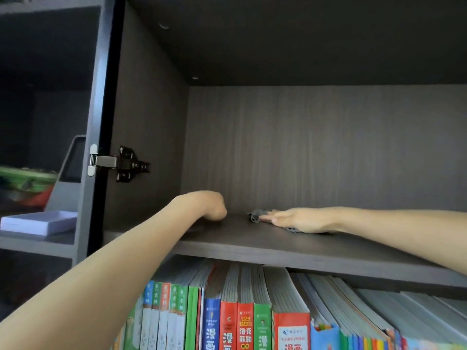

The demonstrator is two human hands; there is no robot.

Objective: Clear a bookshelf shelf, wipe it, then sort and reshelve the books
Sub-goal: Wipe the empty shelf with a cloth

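While the wiping step appears to be in hand, a person's right hand (298,219) lies flat on a grey cloth (256,215), fingers straight and close together, pressing it onto the bare shelf (290,251) near its back wall. The left hand (211,205) rests on the shelf's left part, wrist bent; its fingers are hidden, so their state cannot be told. No books stand on the shelf, so clearing looks done, with sorting and reshelving left. A packed row of colourful children's books (252,311) stands directly below the shelf; whether any belong above is unclear.
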